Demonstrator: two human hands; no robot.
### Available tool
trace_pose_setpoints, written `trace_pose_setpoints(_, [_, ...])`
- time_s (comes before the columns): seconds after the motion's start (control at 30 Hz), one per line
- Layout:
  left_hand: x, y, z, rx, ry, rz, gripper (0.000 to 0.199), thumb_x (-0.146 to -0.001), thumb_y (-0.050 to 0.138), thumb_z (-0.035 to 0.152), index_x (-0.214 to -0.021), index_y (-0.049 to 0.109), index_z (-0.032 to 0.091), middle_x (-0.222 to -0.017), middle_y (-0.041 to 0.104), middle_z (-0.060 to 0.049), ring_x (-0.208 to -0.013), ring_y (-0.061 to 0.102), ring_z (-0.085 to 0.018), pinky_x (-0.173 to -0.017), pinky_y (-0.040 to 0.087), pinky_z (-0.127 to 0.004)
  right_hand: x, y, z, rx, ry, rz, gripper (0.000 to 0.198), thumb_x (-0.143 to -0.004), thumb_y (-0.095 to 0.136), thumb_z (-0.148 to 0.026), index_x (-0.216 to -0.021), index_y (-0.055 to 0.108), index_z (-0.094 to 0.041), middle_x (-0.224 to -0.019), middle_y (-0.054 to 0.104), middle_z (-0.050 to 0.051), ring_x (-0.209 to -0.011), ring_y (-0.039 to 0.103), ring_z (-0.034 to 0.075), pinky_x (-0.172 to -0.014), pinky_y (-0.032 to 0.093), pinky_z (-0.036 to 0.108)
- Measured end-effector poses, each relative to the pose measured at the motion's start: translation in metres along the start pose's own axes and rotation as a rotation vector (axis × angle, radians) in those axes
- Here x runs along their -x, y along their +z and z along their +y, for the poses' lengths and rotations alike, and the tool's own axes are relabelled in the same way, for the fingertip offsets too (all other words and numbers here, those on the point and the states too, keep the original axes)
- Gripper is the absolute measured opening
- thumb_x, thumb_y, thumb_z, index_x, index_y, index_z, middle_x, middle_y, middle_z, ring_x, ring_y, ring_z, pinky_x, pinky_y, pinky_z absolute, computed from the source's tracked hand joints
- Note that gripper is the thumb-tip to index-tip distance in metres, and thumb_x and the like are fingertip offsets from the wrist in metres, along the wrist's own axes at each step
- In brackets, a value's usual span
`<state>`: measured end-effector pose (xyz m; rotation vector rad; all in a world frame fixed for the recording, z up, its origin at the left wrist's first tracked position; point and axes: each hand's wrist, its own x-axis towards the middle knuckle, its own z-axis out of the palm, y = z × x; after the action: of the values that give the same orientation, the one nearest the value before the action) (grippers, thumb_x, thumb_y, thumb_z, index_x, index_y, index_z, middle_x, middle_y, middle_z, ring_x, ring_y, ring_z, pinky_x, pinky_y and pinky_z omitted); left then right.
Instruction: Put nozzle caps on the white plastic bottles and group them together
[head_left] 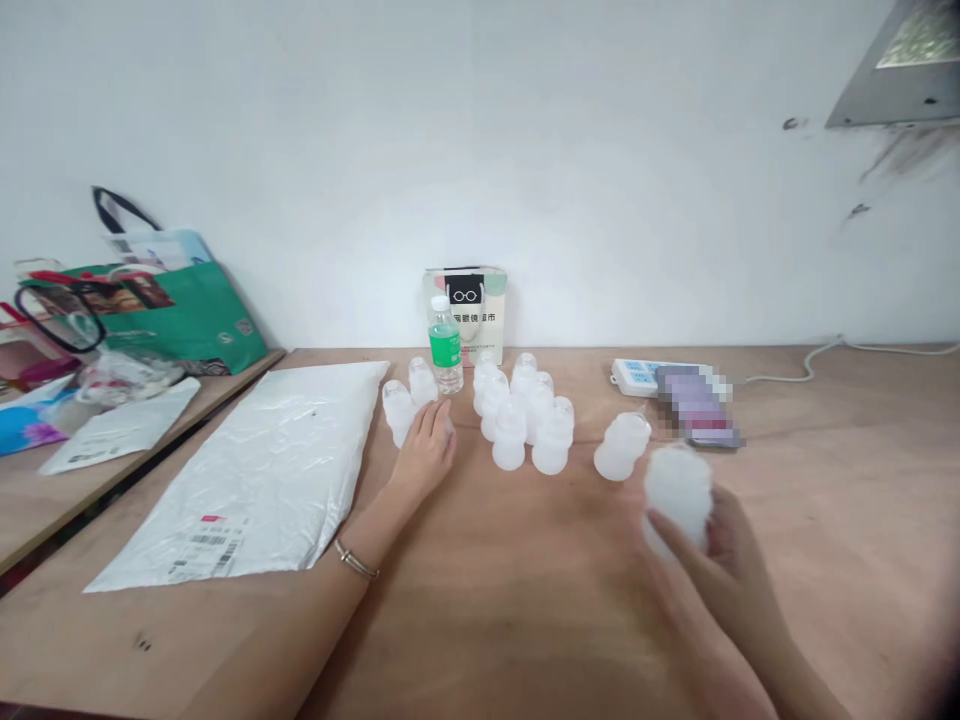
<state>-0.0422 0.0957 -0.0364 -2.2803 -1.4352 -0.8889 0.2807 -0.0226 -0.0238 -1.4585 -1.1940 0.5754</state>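
Note:
My left hand (pixel 429 447) curls over a small frosted white bottle, mostly hidden, with a pale sliver of it showing beside my fingers. Just behind and left of that hand stand two more white bottles (pixel 397 412) with clear caps. My right hand (pixel 724 555), blurred by motion, grips another frosted white bottle (pixel 679 490) above the table's right part. A single white bottle (pixel 621 447) stands to its left. Between my hands, several matching bottles (pixel 510 435) are grouped close together in rows on the wooden table (pixel 480 600).
At left lies a white plastic mailing bag (pixel 277 450). A green-labelled water bottle (pixel 446 350) stands before a paper bag (pixel 487 300) at the wall. A power strip (pixel 634 375) and a pixelated item (pixel 697 405) lie at back right. A green bag (pixel 217 315) occupies the far-left table.

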Motion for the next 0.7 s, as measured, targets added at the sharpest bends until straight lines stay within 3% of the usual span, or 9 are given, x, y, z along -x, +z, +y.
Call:
trace_pose_setpoints(0.17, [0.001, 0.007, -0.007, 0.014, -0.037, -0.024, 0.038, -0.088, 0.043, 0.018, -0.125, 0.042, 0.011, -0.109, 0.060, -0.017, -0.102, 0.059, -0.027, -0.085, 0.051, -0.045, 0.018, 0.035, -0.006, 0.125, -0.112, -0.227, 0.047, -0.074, 0.063, -0.043, -0.115, 0.049, -0.024, -0.102, 0.064, 0.006, -0.091, 0.062, 0.024, -0.074, 0.054, 0.036])
trace_pose_setpoints(0.27, [0.001, -0.018, 0.010, 0.163, -0.073, 0.104, 0.040, -0.088, 0.049, 0.024, -0.127, 0.040, 0.017, -0.115, 0.058, -0.014, -0.107, 0.056, -0.026, -0.090, 0.049, -0.044, 0.023, 0.043, -0.011, 0.176, -0.233, -0.306, 0.046, -0.077, 0.061, -0.041, -0.119, 0.049, -0.026, -0.111, 0.061, 0.005, -0.103, 0.059, 0.025, -0.083, 0.051, 0.039])
trace_pose_setpoints(0.37, [-0.003, -0.056, 0.042, 0.602, -0.166, 0.278, 0.047, -0.084, 0.058, 0.026, -0.127, 0.039, 0.022, -0.120, 0.054, -0.011, -0.111, 0.054, -0.023, -0.094, 0.046, -0.043, 0.025, 0.046, -0.021, 0.209, -0.313, -0.396, 0.046, -0.080, 0.058, -0.038, -0.123, 0.047, -0.029, -0.117, 0.058, 0.003, -0.110, 0.055, 0.025, -0.085, 0.050, 0.038])
trace_pose_setpoints(0.43, [-0.005, -0.078, 0.064, 0.884, -0.178, 0.234, 0.043, -0.085, 0.057, 0.026, -0.124, 0.040, 0.024, -0.117, 0.056, -0.010, -0.109, 0.056, -0.021, -0.093, 0.048, -0.040, 0.025, 0.046, -0.029, 0.228, -0.313, -0.431, 0.045, -0.081, 0.057, -0.038, -0.124, 0.046, -0.030, -0.116, 0.059, 0.003, -0.108, 0.056, 0.025, -0.084, 0.051, 0.037])
trace_pose_setpoints(0.5, [-0.005, -0.092, 0.081, 1.002, -0.169, 0.126, 0.037, -0.085, 0.056, 0.024, -0.120, 0.044, 0.025, -0.118, 0.056, -0.009, -0.108, 0.056, -0.020, -0.092, 0.049, -0.038, 0.025, 0.048, -0.034, 0.252, -0.303, -0.463, 0.046, -0.080, 0.057, -0.038, -0.124, 0.046, -0.031, -0.114, 0.060, 0.003, -0.105, 0.059, 0.025, -0.083, 0.051, 0.038])
trace_pose_setpoints(0.7, [0.001, -0.085, 0.094, 0.971, -0.038, -0.006, 0.041, -0.082, 0.061, 0.022, -0.121, 0.048, 0.025, -0.117, 0.058, -0.009, -0.110, 0.055, -0.022, -0.095, 0.047, -0.041, 0.027, 0.052, -0.033, 0.218, -0.348, -0.455, 0.048, -0.079, 0.058, -0.036, -0.125, 0.046, -0.033, -0.115, 0.060, 0.002, -0.101, 0.061, 0.023, -0.083, 0.052, 0.035])
